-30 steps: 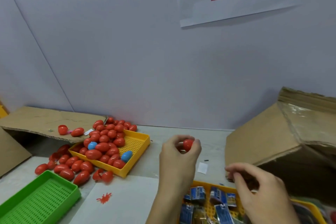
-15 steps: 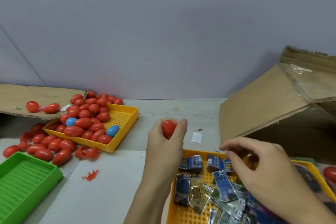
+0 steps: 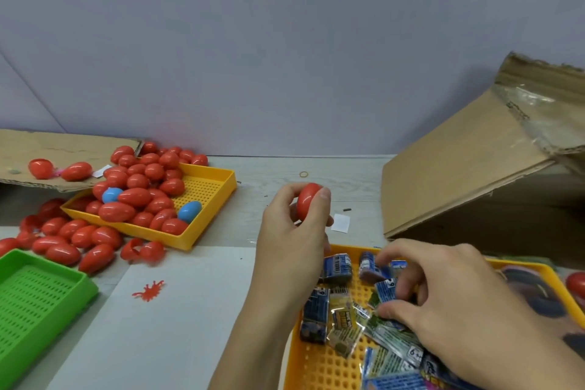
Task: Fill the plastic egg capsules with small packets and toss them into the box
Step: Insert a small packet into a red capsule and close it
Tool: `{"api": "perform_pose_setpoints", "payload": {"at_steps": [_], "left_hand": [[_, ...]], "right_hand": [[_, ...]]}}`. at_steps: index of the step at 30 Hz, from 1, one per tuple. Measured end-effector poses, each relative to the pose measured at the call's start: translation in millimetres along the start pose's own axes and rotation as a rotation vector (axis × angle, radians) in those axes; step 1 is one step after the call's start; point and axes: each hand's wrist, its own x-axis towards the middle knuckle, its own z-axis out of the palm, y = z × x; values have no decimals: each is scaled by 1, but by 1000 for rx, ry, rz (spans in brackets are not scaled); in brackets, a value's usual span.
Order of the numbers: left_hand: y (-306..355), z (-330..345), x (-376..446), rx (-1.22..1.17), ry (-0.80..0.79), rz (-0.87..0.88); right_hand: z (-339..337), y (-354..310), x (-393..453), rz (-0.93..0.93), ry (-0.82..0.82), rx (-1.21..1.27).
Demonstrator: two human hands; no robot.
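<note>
The left hand (image 3: 291, 231) grips a red egg capsule (image 3: 307, 201) at center. At four o'clock, the right hand (image 3: 449, 298) pinches among small packets (image 3: 384, 291) in the yellow tray (image 3: 316, 367).

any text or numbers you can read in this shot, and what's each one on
"6": white corner tag on the blue packet under the right hand's fingers.
"6+" or similar: white tag on a packet nearer the camera; the second mark is unclear.
Yellow lettering on the clear packet: too blurred to read.
Print on the other blue packets in the yellow tray: too small to read.
Nothing else legible.
</note>
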Motion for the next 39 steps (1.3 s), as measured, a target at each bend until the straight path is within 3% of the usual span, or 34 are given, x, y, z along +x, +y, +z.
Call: {"api": "perform_pose_setpoints", "payload": {"at_steps": [10, 19, 24, 32, 39], "left_hand": [[1, -1, 1, -23, 44, 5], [2, -5, 4, -67, 98, -13], [3, -5, 4, -54, 94, -16], [4, -4, 4, -52, 78, -14], [10, -3, -3, 30, -161, -33]], "right_hand": [[0, 7, 0, -52, 88, 53], [23, -13, 8, -210, -128, -63], [25, -17, 11, -284, -147, -129], [27, -8, 11, -264, 38, 62], [18, 4, 9, -118, 328, 404]]}}
